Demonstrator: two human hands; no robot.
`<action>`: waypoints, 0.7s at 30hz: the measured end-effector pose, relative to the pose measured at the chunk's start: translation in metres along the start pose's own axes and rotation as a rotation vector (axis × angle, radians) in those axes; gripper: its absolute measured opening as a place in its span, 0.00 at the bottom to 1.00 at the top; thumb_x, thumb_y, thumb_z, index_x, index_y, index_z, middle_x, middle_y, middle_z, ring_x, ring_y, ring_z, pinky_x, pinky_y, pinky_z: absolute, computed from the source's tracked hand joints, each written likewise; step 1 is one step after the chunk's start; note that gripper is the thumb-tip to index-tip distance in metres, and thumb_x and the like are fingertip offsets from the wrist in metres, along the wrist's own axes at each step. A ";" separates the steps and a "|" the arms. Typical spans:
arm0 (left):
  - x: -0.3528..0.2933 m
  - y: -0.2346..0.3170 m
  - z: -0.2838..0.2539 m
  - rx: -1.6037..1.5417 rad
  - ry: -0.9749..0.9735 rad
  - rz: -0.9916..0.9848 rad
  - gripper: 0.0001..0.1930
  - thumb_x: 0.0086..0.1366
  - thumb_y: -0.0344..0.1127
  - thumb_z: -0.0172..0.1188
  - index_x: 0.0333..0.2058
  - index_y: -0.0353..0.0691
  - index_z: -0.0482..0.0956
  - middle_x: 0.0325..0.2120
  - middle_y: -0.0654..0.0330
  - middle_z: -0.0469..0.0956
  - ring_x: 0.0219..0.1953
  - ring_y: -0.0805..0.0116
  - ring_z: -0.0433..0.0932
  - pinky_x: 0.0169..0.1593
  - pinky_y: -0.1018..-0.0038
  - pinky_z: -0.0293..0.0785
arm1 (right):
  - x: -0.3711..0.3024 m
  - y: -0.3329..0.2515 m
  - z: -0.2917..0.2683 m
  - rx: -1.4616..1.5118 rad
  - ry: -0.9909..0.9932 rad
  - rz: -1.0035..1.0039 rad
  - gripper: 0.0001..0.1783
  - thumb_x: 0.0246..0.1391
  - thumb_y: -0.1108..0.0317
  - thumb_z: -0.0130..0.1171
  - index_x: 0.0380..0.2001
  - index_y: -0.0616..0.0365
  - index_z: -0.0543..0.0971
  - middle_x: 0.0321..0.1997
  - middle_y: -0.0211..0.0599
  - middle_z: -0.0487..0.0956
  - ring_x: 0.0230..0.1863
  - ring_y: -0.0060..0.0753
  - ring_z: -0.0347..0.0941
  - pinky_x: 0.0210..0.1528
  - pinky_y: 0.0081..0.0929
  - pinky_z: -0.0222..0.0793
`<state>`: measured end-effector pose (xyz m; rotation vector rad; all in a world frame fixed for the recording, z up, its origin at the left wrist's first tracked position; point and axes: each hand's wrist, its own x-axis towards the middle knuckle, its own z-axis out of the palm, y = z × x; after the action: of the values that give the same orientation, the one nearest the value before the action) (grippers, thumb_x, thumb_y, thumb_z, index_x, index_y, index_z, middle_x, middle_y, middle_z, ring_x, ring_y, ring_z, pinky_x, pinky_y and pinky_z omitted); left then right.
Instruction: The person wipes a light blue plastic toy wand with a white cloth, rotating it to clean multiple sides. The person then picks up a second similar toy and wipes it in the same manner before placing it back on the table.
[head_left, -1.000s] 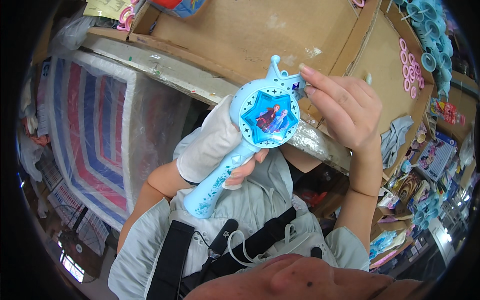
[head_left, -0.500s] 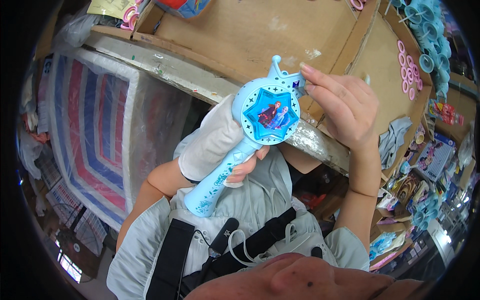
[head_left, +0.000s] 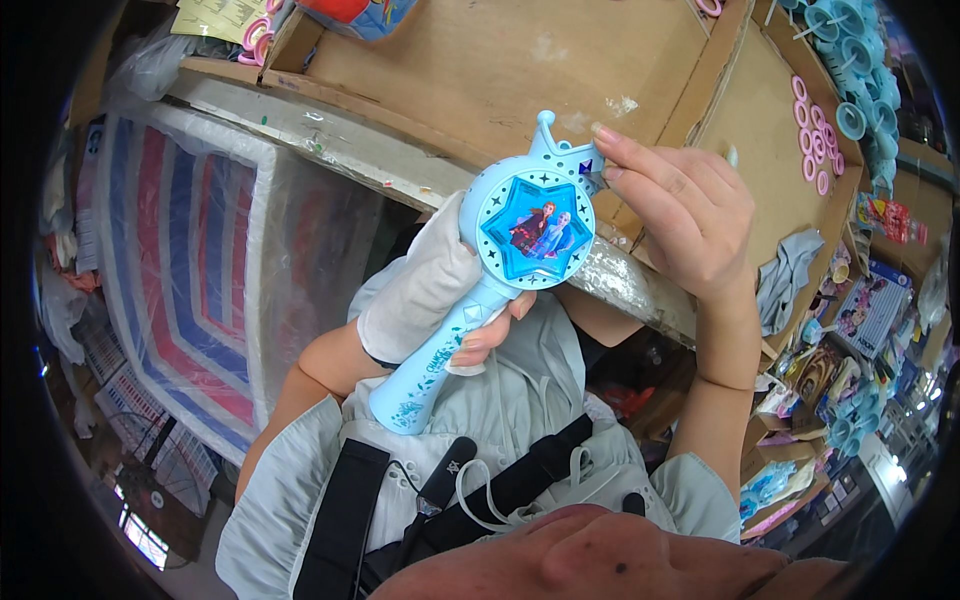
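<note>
A light-blue toy wand point(head_left: 440, 350) is tilted in front of my chest, its wider handle end low on the left. Its round head carries a star-shaped blue window with two cartoon figures, and a small crown point(head_left: 567, 157) tops it with a dark purple gem. In a white fingerless-looking glove, my left hand point(head_left: 432, 282) wraps the wand from behind, fingertips showing beside the handle. My right hand point(head_left: 695, 215) is bare and pinches the crown's right point between thumb and forefinger. Whether a smaller piece lies between those fingertips is hidden.
Beyond the wand is a workbench with a shallow cardboard tray point(head_left: 480, 60). Pink rings point(head_left: 818, 140) and light-blue wand parts point(head_left: 850, 60) lie at the right. A grey cloth point(head_left: 790, 275) hangs near the bench edge. A plastic-wrapped striped bundle point(head_left: 190, 270) stands at left.
The wand's head and crown have shifted slightly left, and my right fingertips have moved with the crown. Both hands keep their holds.
</note>
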<state>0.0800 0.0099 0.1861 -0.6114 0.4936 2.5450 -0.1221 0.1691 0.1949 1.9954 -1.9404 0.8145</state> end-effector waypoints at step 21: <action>-0.001 -0.001 -0.002 -0.015 -0.039 -0.004 0.38 0.55 0.68 0.57 0.44 0.33 0.68 0.23 0.56 0.71 0.11 0.72 0.64 0.13 0.78 0.61 | 0.000 0.000 -0.001 -0.003 0.009 -0.002 0.10 0.43 0.77 0.59 0.33 0.60 0.76 0.43 0.40 0.82 0.32 0.35 0.79 0.31 0.25 0.72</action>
<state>0.0820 0.0098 0.1840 -0.5660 0.4604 2.5540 -0.1224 0.1697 0.1957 1.9881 -1.9330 0.8186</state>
